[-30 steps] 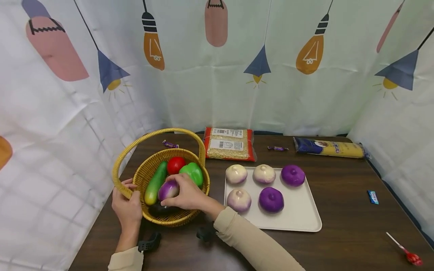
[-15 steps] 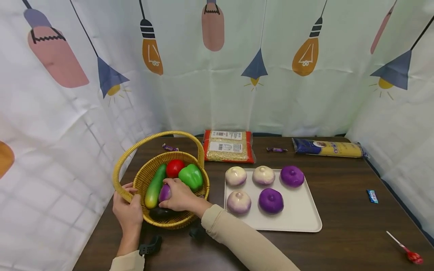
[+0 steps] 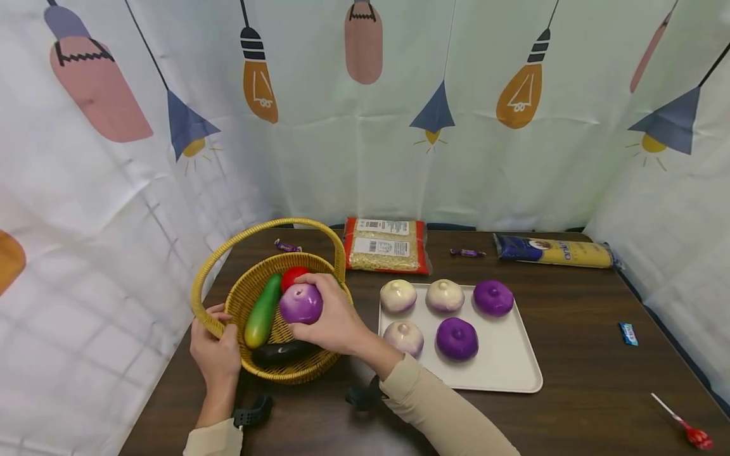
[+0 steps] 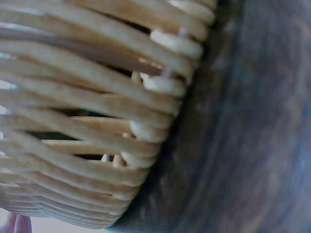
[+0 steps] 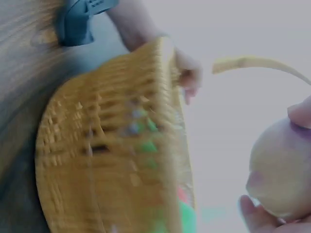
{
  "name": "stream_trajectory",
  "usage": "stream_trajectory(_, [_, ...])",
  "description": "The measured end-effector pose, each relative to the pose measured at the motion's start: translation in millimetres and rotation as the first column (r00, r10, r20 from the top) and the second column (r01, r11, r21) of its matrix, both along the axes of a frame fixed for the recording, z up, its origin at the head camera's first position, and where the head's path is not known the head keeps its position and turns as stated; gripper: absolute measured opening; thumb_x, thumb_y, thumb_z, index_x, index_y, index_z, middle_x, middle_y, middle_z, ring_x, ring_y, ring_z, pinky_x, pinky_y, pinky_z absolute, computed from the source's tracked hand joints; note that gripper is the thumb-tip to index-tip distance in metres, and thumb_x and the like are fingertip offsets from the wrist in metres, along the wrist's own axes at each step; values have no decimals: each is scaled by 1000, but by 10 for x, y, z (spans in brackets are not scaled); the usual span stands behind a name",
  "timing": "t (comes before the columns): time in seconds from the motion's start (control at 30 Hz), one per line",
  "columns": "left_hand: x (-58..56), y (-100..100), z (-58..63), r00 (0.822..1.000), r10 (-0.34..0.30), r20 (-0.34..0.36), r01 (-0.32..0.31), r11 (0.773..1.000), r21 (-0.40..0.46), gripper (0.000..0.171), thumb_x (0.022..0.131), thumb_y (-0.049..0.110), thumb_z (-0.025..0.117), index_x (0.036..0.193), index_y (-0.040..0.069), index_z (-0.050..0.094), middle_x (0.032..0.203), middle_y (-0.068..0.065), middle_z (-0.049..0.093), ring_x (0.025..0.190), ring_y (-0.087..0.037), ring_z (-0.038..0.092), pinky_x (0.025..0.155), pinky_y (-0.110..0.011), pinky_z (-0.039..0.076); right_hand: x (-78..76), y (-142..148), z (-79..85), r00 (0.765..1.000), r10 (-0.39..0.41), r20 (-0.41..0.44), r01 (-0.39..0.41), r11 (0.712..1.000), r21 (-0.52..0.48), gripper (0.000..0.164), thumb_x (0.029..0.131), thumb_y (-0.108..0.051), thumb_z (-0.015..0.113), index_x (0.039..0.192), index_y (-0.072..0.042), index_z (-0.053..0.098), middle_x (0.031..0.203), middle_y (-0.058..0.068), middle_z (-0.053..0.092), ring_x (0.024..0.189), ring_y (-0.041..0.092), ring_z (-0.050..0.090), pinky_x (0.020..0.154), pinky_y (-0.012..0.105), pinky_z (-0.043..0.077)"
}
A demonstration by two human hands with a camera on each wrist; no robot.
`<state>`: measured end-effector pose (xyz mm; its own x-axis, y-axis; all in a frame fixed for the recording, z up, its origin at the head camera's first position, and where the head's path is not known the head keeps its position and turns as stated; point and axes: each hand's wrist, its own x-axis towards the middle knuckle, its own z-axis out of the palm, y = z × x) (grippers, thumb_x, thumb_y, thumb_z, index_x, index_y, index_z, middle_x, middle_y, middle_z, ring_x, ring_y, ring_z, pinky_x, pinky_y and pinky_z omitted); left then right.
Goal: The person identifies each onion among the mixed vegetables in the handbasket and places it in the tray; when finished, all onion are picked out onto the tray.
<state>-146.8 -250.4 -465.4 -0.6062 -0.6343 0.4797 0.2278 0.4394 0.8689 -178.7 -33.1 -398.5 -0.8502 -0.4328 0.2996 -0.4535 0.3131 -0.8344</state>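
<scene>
A yellow woven basket [image 3: 297,379] with a tall arched handle stands at the left of the table. My left hand [image 3: 217,354] grips it at the left foot of the handle; the left wrist view shows mostly its weave. Over the basket's opening, my right hand [image 3: 336,316] holds a purple-and-white turnip [image 3: 301,304] between thumb and fingers. In the right wrist view the turnip's pale side [image 5: 279,170] shows, raised above the rim. Inside the basket lie a cucumber [image 3: 263,310], a dark eggplant [image 3: 284,353] and a partly covered tomato [image 3: 293,276]. My right hand hides most of the green pepper.
Right of the basket, a white tray [image 3: 502,370] bears several pale and dark purple turnip-like vegetables. A bag of grain [image 3: 386,246] and a pasta pack [image 3: 553,251] lie at the back. Wrapped candies [image 3: 467,253] and a lollipop [image 3: 697,437] are also on the table.
My right hand reached down into the basket, then lifted the turnip up off the other vegetables, uncovering the eggplant and now covering the pepper. My left hand kept its hold on the basket.
</scene>
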Motion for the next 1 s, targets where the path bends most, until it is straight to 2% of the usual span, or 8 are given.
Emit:
stream_trajectory(0.07, [19, 44, 71, 1000, -8, -5, 8, 1000, 6, 11, 78, -10, 51, 84, -15, 59, 109, -24, 60, 95, -8, 53, 82, -20, 35, 22, 143, 45, 998, -31, -61, 29, 999, -26, 70, 67, -24, 81, 130, -25, 50, 124, -6, 48, 102, 10, 54, 83, 27, 50])
stream_trajectory(0.17, [33, 83, 138, 1000, -16, -1, 16, 1000, 17, 12, 79, -9, 50, 85, -15, 59, 110, -25, 59, 94, -8, 52, 80, -21, 35, 53, 363, 82, 994, -63, -95, 58, 997, -53, 70, 67, -24, 82, 129, -23, 50, 125, -6, 48, 103, 10, 56, 84, 29, 51])
stream_trajectory(0.47, [52, 131, 177, 1000, -26, 6, 26, 999, 24, 12, 79, -11, 50, 85, -15, 59, 110, -24, 60, 96, -8, 53, 81, -20, 36, 84, 1077, 34, 990, -116, 75, 128, 972, -195, 70, 70, -23, 88, 130, -22, 52, 131, -1, 53, 114, 19, 55, 91, 43, 50])
stream_trajectory(0.57, [39, 129, 161, 1000, -24, 4, 24, 999, 29, 13, 79, -10, 50, 85, -16, 59, 110, -24, 60, 95, -6, 52, 81, -20, 36, 89, 1333, -6, 986, -150, 79, 162, 970, -184, 74, 72, -21, 87, 135, -21, 49, 135, -1, 52, 117, 20, 54, 97, 46, 46])
stream_trajectory(0.67, [28, 130, 153, 1000, -25, 7, 25, 999, 31, 13, 79, -10, 50, 86, -16, 59, 110, -23, 59, 95, -5, 52, 81, -20, 36, 102, 1589, -54, 982, -184, 51, 190, 969, -159, 79, 73, -17, 86, 140, -21, 45, 139, -2, 47, 116, 21, 53, 96, 48, 46])
stream_trajectory(0.77, [22, 129, 145, 999, -30, 16, 29, 999, 32, 13, 79, -9, 50, 86, -15, 59, 110, -23, 60, 95, -5, 52, 81, -20, 36, 118, 1834, -117, 970, -242, 2, 240, 963, -121, 83, 73, -13, 85, 143, -22, 42, 139, 0, 42, 109, 22, 53, 85, 44, 50])
stream_trajectory(0.87, [4, 102, 106, 1000, -25, 18, 24, 999, 28, 13, 79, -10, 50, 86, -15, 60, 110, -23, 60, 96, -6, 52, 80, -21, 36, 140, 2059, -184, 963, -266, 33, 268, 954, -136, 81, 75, -7, 82, 143, -21, 41, 137, 4, 41, 104, 23, 55, 77, 35, 53])
stream_trajectory(1.0, [-20, 42, 36, 1000, -7, 19, 6, 999, 36, 12, 78, -11, 51, 85, -14, 61, 110, -21, 61, 96, -6, 52, 80, -21, 37, 181, 2321, -270, 954, -290, 73, 299, 937, -179, 73, 78, -1, 77, 142, -12, 42, 135, 7, 45, 108, 19, 55, 85, 23, 49])
